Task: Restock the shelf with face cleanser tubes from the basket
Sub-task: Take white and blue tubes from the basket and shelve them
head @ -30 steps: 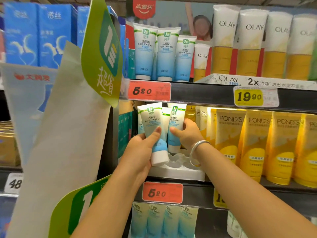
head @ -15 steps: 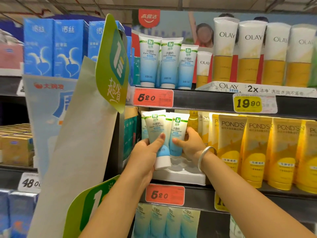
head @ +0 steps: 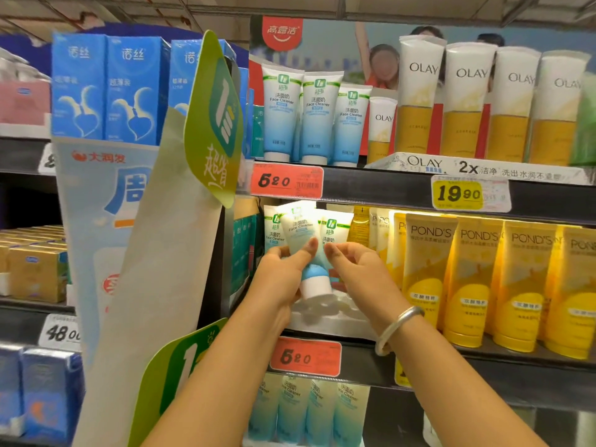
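A green promo sign (head: 214,124) hung at the left of the bay. Just right of it, the left hand (head: 280,275) had its grip closed around a face cleanser tube (head: 304,250), thumb across the front, cap down and the body tilted, above the white tray (head: 325,317) on the middle shelf (head: 451,359). The right hand (head: 358,269) pinched the same tube at its right edge, in front of two standing tubes (head: 333,230). Yellow Pond's tubes (head: 425,272) filled the row further right. The step looked like seating this tube; next it probably needed straightening and lowering cap-first into a free tray slot. No basket was in view.
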